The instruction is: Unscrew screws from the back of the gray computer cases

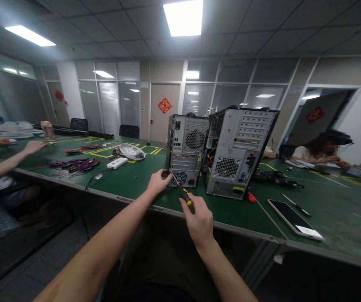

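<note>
At the near edge of the tabletop (130,188), my right grip (199,218) grasps a screwdriver (184,194) by its handle. My left grip (159,182) is beside its tip; whether it pinches anything, I cannot tell. The computer tower (183,156) stands upright ahead, beside an open-sided case (231,155). Judged best: shaft square to the tower's back, pressure even.

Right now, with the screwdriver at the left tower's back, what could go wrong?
1. The screwdriver in the right hand has its tip close to the left hand; a slip could jab it.
2. The tip is also by the fan grille, so a skid might scrape it.
3. The left tower and right tower stand close together; a hard push could knock them.
</note>
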The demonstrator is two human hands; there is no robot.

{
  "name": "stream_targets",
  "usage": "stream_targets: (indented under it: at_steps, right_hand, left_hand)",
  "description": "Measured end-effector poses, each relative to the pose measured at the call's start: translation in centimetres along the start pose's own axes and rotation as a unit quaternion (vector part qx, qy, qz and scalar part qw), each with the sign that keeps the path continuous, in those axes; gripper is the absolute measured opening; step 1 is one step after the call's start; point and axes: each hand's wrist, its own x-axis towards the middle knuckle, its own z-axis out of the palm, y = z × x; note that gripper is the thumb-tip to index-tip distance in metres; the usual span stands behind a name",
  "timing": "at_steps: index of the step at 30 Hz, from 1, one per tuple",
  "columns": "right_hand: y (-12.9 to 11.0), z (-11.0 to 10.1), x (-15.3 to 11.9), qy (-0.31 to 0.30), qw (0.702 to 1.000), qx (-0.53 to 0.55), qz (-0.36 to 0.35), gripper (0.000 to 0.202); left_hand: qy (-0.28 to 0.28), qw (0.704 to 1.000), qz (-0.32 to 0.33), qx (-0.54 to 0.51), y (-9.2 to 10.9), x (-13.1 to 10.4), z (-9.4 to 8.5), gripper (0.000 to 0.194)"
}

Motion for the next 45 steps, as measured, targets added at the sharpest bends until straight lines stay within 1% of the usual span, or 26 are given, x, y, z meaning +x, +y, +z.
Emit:
stream_targets:
  at_steps: [10,16,20,24,29,33,35,38,41,42,45]
  right_hand:
    - [0.2,0.3,-0.1,0.001,1.0,-0.008,-0.006,0.026]
    - [0.1,0.4,-0.2,-0.003,1.0,-0.007,0.001,0.025]
    - [-0.1,0.2,0.0,-0.013,1.0,0.0,0.005,0.022]
    - [-0.6,0.0,0.4,-0.031,0.999,0.008,0.025,0.019]
    - [-1.2,0.5,1.2,-0.059,0.996,0.01,0.073,0.011]
    - [-1.5,1.6,2.1,-0.107,0.985,-0.006,0.132,0.022]
    - [-1.5,2.2,2.5,-0.124,0.979,-0.007,0.164,0.023]
    - [-1.3,2.7,2.6,-0.137,0.968,0.026,0.21,0.022]
    - [-0.6,2.5,2.1,-0.158,0.95,0.059,0.261,0.016]
    - [-0.3,2.3,2.0,-0.149,0.948,0.073,0.271,0.019]
    - [1.1,1.8,1.7,-0.08,0.947,0.118,0.287,0.036]
  left_hand:
    - [-0.004,1.0,-0.002,-0.007,0.3,-0.1,-0.1,0.032]
    - [-0.008,1.0,-0.006,-0.01,0.1,0.0,0.0,0.034]
    - [-0.004,1.0,-0.003,-0.012,0.1,0.0,0.0,0.033]
    - [-0.006,1.0,0.001,-0.018,0.2,0.0,0.0,0.034]
    - [-0.004,1.0,0.002,-0.009,0.2,0.0,0.0,0.034]
    - [-0.009,1.0,-0.004,-0.005,0.2,0.0,-0.1,0.034]
    - [-0.012,1.0,-0.008,-0.003,0.2,0.0,-0.1,0.034]
    - [-0.014,1.0,-0.008,-0.005,0.2,0.0,0.0,0.032]
    - [-0.019,1.0,-0.006,-0.009,-0.2,0.2,0.2,0.036]
    - [-0.021,1.0,-0.008,-0.007,-0.3,0.2,0.3,0.038]
    - [-0.026,1.0,-0.011,0.005,-0.6,0.3,0.5,0.044]
